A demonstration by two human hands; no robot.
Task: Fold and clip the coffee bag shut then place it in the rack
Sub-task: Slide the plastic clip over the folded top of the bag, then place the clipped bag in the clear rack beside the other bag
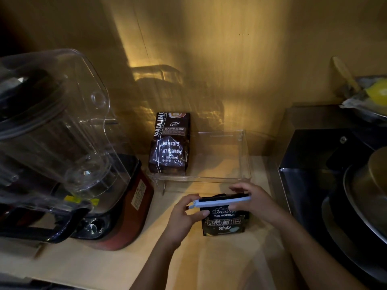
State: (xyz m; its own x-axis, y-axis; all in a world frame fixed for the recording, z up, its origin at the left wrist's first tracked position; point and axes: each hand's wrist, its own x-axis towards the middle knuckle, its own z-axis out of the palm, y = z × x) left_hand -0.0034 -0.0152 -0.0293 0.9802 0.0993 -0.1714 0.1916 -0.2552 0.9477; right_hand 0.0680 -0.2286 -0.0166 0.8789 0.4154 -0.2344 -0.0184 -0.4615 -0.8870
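Observation:
A small black coffee bag [225,223] with "Blue Mountain" print stands on the wooden counter, its top folded over. A long pale blue clip [222,202] lies across the fold. My left hand [185,216] pinches the clip's left end and the bag's upper left corner. My right hand [254,200] covers the clip's right end and the bag's top right. Just behind stands a clear plastic rack [244,155], with a brown coffee bag [168,143] upright in its left side.
A large blender [62,147] with a clear jug and red base fills the left side. A dark metal unit [314,155] with stacked metal bowls [364,197] stands on the right. The yellow wall is close behind the rack.

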